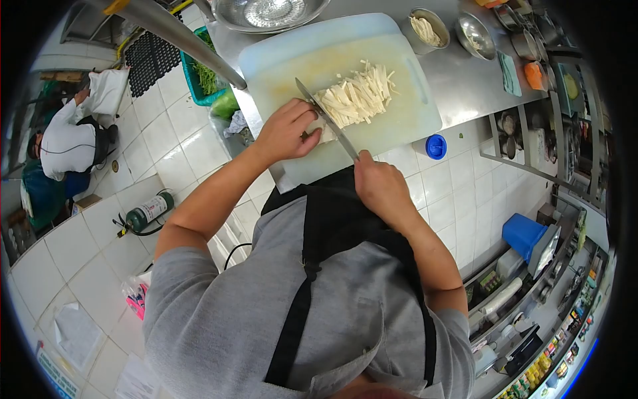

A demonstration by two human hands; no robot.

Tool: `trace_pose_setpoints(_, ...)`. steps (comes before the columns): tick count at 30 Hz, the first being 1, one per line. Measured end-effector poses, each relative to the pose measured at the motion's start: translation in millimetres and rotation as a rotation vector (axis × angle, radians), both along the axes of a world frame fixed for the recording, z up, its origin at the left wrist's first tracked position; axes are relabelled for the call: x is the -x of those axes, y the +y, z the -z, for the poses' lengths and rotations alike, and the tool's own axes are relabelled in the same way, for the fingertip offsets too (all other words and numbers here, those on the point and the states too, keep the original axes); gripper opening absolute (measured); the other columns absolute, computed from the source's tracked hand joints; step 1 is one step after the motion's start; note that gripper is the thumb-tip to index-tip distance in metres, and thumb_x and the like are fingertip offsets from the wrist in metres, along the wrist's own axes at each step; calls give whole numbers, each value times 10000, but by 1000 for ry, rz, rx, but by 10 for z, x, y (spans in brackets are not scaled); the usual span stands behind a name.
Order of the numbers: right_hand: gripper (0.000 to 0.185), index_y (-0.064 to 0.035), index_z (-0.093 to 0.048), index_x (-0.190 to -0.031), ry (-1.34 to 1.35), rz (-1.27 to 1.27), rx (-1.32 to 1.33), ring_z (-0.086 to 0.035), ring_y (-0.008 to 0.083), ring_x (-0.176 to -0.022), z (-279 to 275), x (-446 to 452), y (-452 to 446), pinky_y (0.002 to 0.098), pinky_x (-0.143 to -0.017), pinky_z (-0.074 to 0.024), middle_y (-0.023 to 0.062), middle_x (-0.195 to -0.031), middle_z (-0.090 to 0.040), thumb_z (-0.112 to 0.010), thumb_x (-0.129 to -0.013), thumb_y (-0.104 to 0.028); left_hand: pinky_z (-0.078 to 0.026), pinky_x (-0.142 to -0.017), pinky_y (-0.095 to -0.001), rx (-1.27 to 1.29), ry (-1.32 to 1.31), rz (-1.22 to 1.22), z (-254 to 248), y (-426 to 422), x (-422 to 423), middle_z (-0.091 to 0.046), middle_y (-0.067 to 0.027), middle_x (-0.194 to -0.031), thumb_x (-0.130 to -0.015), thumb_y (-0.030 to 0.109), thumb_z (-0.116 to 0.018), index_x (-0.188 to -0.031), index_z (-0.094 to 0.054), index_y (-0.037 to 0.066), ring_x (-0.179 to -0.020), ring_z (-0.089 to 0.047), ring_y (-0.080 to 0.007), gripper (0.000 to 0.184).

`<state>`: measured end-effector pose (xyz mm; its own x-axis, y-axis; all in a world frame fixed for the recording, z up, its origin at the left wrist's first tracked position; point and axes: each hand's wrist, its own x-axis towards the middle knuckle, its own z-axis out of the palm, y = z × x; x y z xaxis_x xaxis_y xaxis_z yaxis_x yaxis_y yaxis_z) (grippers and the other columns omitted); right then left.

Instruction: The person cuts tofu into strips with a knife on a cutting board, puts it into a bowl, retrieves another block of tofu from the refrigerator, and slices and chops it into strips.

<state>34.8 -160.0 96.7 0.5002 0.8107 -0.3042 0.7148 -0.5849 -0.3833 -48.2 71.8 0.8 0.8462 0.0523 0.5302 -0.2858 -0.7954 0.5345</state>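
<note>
My right hand [381, 183] is closed round the handle of a kitchen knife [340, 136], whose blade slants up and left across the cutting board [272, 60]. Fingers curled, my left hand [287, 133] rests beside the blade on a pale piece [325, 133] of food, mostly hidden under the fingers. To the right of the blade lies a heap of pale cut strips [359, 95], of a kind I cannot make out.
A metal colander [269, 12] stands behind the board. To the right are a metal pot [426, 30] with more strips, a metal bowl [475, 36] and a green cloth [510, 73]. Greens fill a teal crate [194, 76] at left. Another person [70, 139] bends at far left.
</note>
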Motion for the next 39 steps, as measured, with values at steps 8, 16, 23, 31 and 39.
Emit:
trace_pose_setpoints(8,137,-13,-510,-912,17,5,-10,-663,431,-627,-87,44,-7,546,-586,-525,210,-681,-657,-496,-981,-131,-523,-784,-392,33,-30,-31,-12,-32,75,-613,-149,-994,-735,59,-768,-955,-619,-8,-911,-611,-344,273)
trace_pose_setpoints(16,144,-7,-508,-912,14,-4,5,-664,432,-628,-182,46,10,540,-584,-529,208,-681,-657,-498,-979,-134,-525,-796,-387,13,23,-34,5,-24,79,-614,-142,-998,-737,60,-766,-956,-623,-1,-918,-614,-337,268)
trace_pose_setpoints(23,145,-7,-506,-908,17,-11,-23,-665,427,-626,24,59,-38,538,-579,-528,199,-673,-653,-504,-980,-133,-531,-799,-390,-8,16,-20,24,-65,113,-620,-137,-987,-727,42,-768,-965,-634,1,-918,-621,-334,276)
trace_pose_setpoints(31,141,-6,-508,-896,11,3,-58,-664,425,-622,-116,117,-48,535,-565,-527,203,-650,-642,-516,-973,-123,-532,-803,-393,-7,-4,-51,23,-101,154,-617,-136,-993,-730,49,-773,-966,-630,3,-917,-621,-333,280)
trace_pose_setpoints(39,144,-1,-514,-913,17,8,-27,-663,432,-628,-245,148,-32,545,-572,-521,206,-666,-648,-511,-976,-131,-535,-807,-394,-28,23,-70,51,-109,187,-623,-137,-998,-744,53,-771,-963,-635,-1,-928,-624,-334,263)
